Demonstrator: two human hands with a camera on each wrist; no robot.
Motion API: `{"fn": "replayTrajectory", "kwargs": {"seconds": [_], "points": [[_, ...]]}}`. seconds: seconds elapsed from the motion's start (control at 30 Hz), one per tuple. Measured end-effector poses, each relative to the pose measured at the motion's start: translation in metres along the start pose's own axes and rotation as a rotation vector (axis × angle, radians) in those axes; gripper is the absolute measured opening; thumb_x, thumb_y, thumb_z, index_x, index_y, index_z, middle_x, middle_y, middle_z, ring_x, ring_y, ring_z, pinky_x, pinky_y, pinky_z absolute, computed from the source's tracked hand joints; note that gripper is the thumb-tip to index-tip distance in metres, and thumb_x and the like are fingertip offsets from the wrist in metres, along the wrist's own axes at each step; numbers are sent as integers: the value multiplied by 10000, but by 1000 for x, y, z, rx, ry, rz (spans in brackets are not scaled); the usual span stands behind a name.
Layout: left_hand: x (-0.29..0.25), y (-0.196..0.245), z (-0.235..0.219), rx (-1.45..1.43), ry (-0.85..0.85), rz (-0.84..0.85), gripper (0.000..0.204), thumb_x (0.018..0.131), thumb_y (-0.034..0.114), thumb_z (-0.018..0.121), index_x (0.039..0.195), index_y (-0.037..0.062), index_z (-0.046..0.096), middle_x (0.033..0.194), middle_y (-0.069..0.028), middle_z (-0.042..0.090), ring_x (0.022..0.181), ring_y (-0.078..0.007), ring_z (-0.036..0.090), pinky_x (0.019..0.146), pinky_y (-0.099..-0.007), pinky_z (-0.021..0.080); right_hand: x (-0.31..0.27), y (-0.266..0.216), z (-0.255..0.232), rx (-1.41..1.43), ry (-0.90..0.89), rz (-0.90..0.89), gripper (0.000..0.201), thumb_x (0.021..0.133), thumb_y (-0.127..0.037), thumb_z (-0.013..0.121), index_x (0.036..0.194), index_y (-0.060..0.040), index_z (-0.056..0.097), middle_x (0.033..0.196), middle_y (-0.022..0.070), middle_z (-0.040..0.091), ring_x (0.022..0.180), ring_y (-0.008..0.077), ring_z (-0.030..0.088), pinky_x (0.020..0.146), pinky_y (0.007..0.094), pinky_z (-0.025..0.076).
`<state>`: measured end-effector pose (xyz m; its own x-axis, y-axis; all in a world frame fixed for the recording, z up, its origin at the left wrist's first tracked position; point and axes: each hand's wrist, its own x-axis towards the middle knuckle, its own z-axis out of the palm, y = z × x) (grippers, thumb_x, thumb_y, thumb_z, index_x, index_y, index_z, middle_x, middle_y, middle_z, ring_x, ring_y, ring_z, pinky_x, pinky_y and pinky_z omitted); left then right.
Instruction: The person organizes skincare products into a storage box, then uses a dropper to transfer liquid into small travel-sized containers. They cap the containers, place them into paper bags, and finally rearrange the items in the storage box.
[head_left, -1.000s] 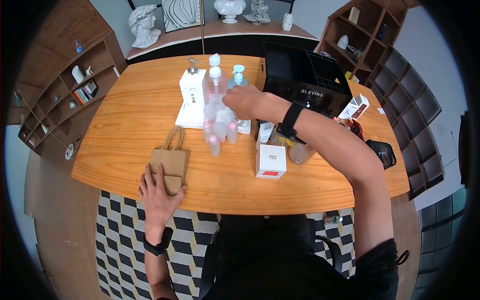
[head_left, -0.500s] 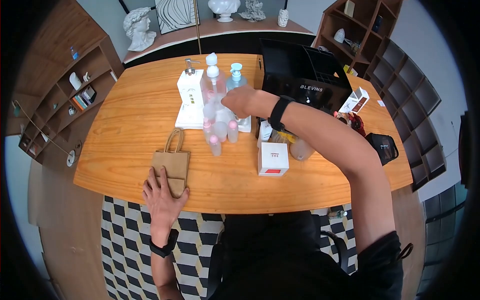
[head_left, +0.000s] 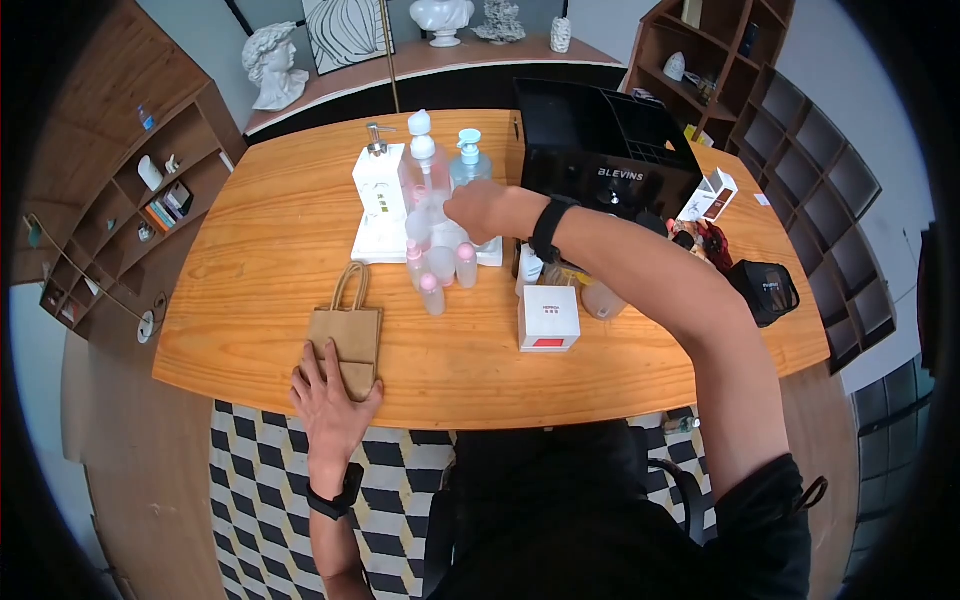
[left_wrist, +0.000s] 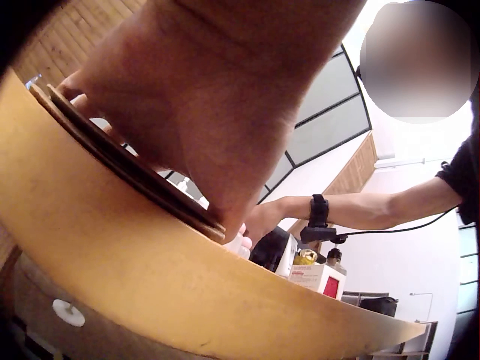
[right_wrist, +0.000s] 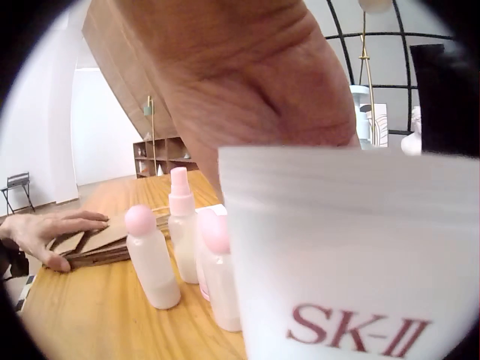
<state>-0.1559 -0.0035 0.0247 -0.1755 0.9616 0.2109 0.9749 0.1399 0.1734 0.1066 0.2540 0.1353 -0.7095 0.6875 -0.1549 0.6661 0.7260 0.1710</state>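
Note:
My left hand [head_left: 335, 405] rests on a folded brown paper bag [head_left: 346, 328] near the table's front edge, its fingers spread over the lower half. The bag's twisted handles point away from me. My right hand [head_left: 482, 210] reaches in among the bottles, knuckles up and fingers bent down out of sight; I cannot tell what they hold. Right behind it stands a blue pump bottle [head_left: 470, 170], with a pink pump bottle [head_left: 428, 170] to the left. Several small bottles with pink caps [head_left: 432, 296] stand in front, and also show as a pink-capped bottle [right_wrist: 155, 274] in the right wrist view.
A white dispenser [head_left: 381, 185] stands on a white tray [head_left: 374, 245]. A black BLEVINS organizer [head_left: 610, 165] fills the back right. Under my right forearm are a white SK-II tube [right_wrist: 352, 240] and a white box [head_left: 549, 315]. A black pouch [head_left: 762, 290] lies far right.
The head view has shifted slightly. Both hands keep their places, the left on the paper bag and the right among the bottles.

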Motion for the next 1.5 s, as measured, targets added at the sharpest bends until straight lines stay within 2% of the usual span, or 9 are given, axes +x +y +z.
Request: {"fn": "replayTrajectory", "kwargs": {"seconds": [0.13, 0.2, 0.33, 0.4, 0.53, 0.63, 0.8, 1.07, 1.5], "points": [[0, -1, 1, -22, 5, 8, 953, 833, 466, 803, 1610, 47, 443, 1673, -265, 337, 1398, -492, 386, 1193, -569, 323, -4, -1, -30, 13, -76, 34, 317, 767, -59, 813, 1072, 17, 769, 1045, 230, 768, 998, 396, 767, 810, 448, 617], [-1, 3, -6, -15, -21, -11, 945, 843, 451, 800, 1619, 56, 430, 1682, -257, 330, 1421, -481, 380, 1211, -560, 315, -12, -4, -45, 31, 33, -3, 261, 832, -92, 798, 1039, 57, 742, 1047, 254, 741, 979, 411, 755, 788, 472, 607], [0, 2, -3, 2, -29, -21, 941, 852, 438, 795, 1631, 74, 414, 1688, -245, 326, 1442, -473, 376, 1229, -552, 308, -45, -25, -85, 46, 26, -67, 260, 826, -92, 801, 1030, 56, 737, 1052, 251, 737, 981, 408, 751, 790, 469, 601], [0, 1, -2, 0, -31, -21, 943, 851, 440, 795, 1632, 75, 413, 1688, -244, 326, 1442, -473, 377, 1229, -552, 310, -58, -37, -93, 67, -78, -80, 256, 826, -97, 800, 1024, 54, 739, 1053, 238, 739, 999, 406, 746, 806, 469, 598], [0, 2, -3, 1, -34, -23, 946, 848, 452, 793, 1629, 75, 417, 1689, -240, 326, 1444, -467, 377, 1229, -550, 309, -71, -52, -69, 94, -113, -128, 274, 830, -97, 788, 1059, 42, 735, 1055, 225, 736, 1001, 406, 744, 812, 471, 597], [0, -3, 4, -1, 16, 3, 948, 833, 467, 803, 1609, 54, 448, 1671, -255, 345, 1405, -471, 384, 1192, -556, 323, -66, -60, -36, 80, -170, -162, 334, 847, -83, 747, 1170, -4, 716, 1111, 198, 706, 1022, 389, 729, 843, 466, 595], [1, -1, 1, -5, -12, -10, 952, 836, 483, 796, 1609, 50, 448, 1679, -255, 336, 1417, -471, 375, 1202, -552, 311, -62, -66, 5, 54, -156, -214, 351, 864, -80, 739, 1204, -5, 696, 1127, 189, 700, 1057, 379, 721, 859, 468, 593], [1, 0, 0, -1, -32, -16, 961, 839, 490, 794, 1617, 53, 437, 1689, -251, 327, 1432, -477, 365, 1215, -558, 300, -61, -69, 12, 78, -92, -199, 512, 859, -4, 737, 1342, 47, 577, 1023, 199, 744, 1058, 410, 712, 784, 450, 612], [1, 3, -5, 37, -63, -36, 960, 853, 447, 794, 1649, 96, 388, 1706, -228, 309, 1458, -448, 376, 1230, -541, 307, -64, -64, 21, 146, -17, -215, 452, 860, 17, 734, 1284, 55, 585, 1054, 217, 735, 1056, 411, 721, 835, 456, 608]]}}
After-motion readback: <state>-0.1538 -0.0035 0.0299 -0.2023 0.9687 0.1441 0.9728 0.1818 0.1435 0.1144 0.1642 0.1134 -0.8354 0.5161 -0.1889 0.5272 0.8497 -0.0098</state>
